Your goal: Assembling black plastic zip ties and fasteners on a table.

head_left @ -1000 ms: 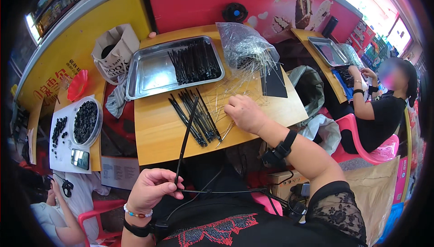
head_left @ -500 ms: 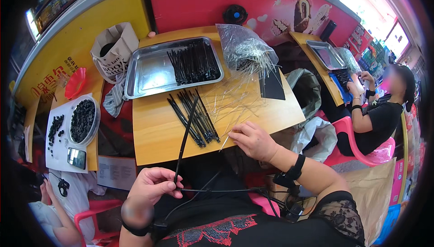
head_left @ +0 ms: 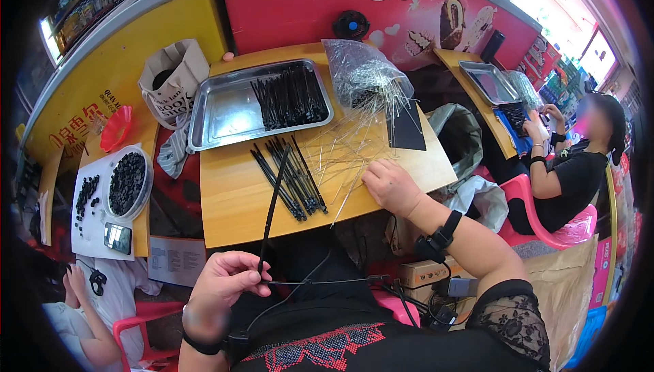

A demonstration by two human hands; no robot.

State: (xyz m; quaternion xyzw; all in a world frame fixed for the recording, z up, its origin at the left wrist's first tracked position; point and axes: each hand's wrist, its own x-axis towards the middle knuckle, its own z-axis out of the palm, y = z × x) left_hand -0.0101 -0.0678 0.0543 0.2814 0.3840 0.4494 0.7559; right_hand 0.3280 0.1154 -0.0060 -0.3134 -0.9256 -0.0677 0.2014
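1. Fingers of the left hand [head_left: 225,280] pinch a black strip [head_left: 272,202] near its lower end; it rises over the table [head_left: 231,202] edge.
2. Right hand [head_left: 390,187] lies loosely curled on clear sticks [head_left: 340,157], beside the black bundle [head_left: 289,174].

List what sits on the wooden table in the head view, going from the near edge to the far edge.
Right hand at the near edge → loose black strips → scattered clear thin sticks → steel tray holding more black strips → clear bag of sticks.
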